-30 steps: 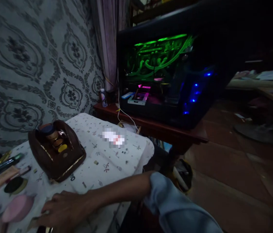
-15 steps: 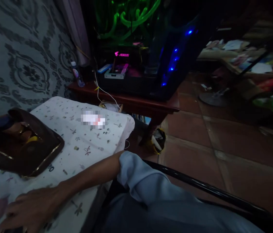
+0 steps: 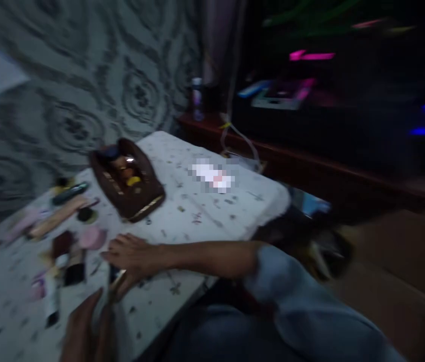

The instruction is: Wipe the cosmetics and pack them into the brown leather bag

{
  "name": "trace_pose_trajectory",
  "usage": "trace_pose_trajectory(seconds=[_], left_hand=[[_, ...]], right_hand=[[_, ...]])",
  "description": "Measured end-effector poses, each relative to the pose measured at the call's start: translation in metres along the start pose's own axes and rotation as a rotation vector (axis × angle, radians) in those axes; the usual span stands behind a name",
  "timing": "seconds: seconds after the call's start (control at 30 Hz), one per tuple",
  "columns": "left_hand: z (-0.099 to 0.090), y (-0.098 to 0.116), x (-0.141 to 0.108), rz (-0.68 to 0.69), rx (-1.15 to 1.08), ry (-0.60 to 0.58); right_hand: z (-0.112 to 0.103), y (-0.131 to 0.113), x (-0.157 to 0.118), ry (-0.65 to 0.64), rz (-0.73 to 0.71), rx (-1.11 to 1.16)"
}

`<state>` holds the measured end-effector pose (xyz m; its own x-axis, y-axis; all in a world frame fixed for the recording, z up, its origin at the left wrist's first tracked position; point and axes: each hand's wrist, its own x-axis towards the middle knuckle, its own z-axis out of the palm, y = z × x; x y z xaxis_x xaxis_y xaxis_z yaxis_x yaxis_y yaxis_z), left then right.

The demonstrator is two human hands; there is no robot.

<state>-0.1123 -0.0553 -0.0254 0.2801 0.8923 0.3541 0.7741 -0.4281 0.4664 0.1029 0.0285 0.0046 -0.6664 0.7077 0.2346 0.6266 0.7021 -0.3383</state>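
My right hand [image 3: 133, 259] reaches in from the right over the patterned tablecloth [image 3: 212, 226]. Between its thumb and fingers sits a small dark object [image 3: 117, 275] with a shiny edge, too blurred to name. At the bottom, my left hand [image 3: 86, 327] is close to it, thumb and fingers a little apart; blur hides whether it holds anything. A round pink item [image 3: 92, 237] lies just left of my right hand. Beyond it stands an open brown bag [image 3: 142, 203] with small things inside. A white tube with a black end [image 3: 52, 296] lies left of my left hand.
Several cosmetic-like items, among them a long beige one [image 3: 59, 217] and a dark green one [image 3: 71, 193], lie along the table's left. A blurred-out pale item [image 3: 214, 176] lies toward the far right. Behind are a bottle [image 3: 197, 100] and a lit computer case [image 3: 366, 130].
The view has swung left, so the table and bag now appear farther right. My left hand has come into view at the bottom, close to my right hand.
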Motion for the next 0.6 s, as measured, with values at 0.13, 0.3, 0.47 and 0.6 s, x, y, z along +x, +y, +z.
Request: trace_pose_trajectory(seconds=[0.13,0.3,0.47,0.6], left_hand=[[0.005,-0.007,0.004,0.025,0.017,0.065],[0.019,0.007,0.015,-0.195,-0.198,0.136],[0.018,0.009,0.026,-0.245,-0.303,0.206],[0.004,0.008,0.037,-0.306,-0.484,0.166]], right_hand=[[0.015,0.009,0.006,0.083,-0.001,0.084],[0.029,0.006,0.010,0.124,0.078,0.269],[0.024,0.005,0.009,0.085,0.115,0.452],[0.014,0.007,0.007,0.067,0.165,0.702]])
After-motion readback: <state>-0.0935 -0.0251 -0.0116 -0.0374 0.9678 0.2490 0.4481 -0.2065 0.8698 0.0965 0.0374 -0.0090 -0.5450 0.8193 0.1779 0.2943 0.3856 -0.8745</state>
